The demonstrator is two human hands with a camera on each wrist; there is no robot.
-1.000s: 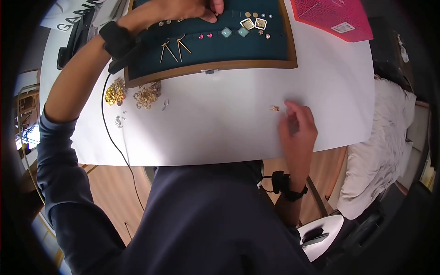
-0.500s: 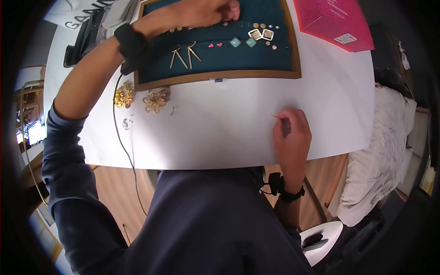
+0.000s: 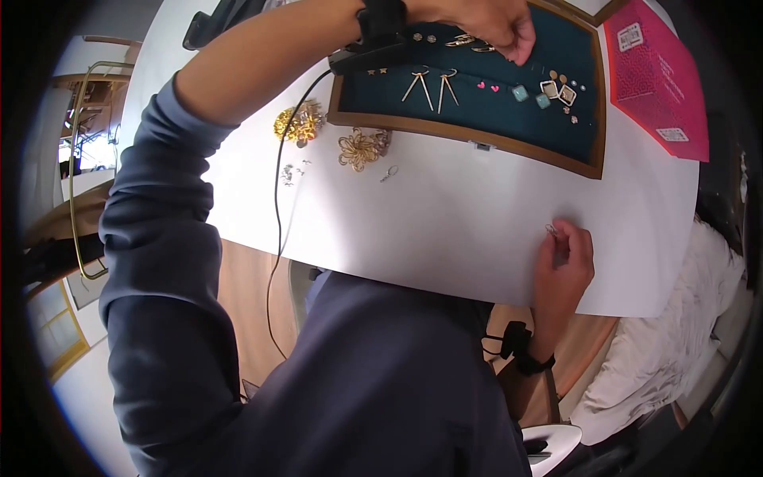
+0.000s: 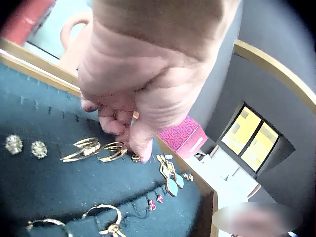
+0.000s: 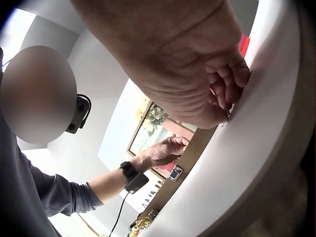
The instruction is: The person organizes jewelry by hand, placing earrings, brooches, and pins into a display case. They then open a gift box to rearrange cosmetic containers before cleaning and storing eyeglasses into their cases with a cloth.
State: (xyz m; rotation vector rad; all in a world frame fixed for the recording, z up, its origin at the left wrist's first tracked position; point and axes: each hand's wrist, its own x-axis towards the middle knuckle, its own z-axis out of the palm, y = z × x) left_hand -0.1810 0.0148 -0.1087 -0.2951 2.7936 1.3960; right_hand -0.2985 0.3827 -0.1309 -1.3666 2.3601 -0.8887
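Your right hand [image 3: 566, 258] pinches a small shiny piece [image 3: 550, 228] between its thumb and fingertip, low over the white table [image 3: 429, 219]. From that hand, the wooden box [image 3: 477, 119] with the green inside lies at 11 o'clock, and the pink box [image 3: 660, 87] sits at 1 o'clock. Your left hand [image 3: 486, 22] is over the wooden box with its fingers bent. Its thumb is right by a tiny gold earring [image 4: 136, 158], but I can't tell if you are pinching it. Down from your left hand, the pink hearts [image 3: 488, 87] are at 6 o'clock, the blue-green squares [image 3: 531, 97] at 5 o'clock, and the long stick earrings [image 3: 431, 94] at 7 o'clock. Back from your right hand, the gold pile [image 3: 298, 125] and the gold loops [image 3: 359, 149] lie on the table at 10 o'clock.
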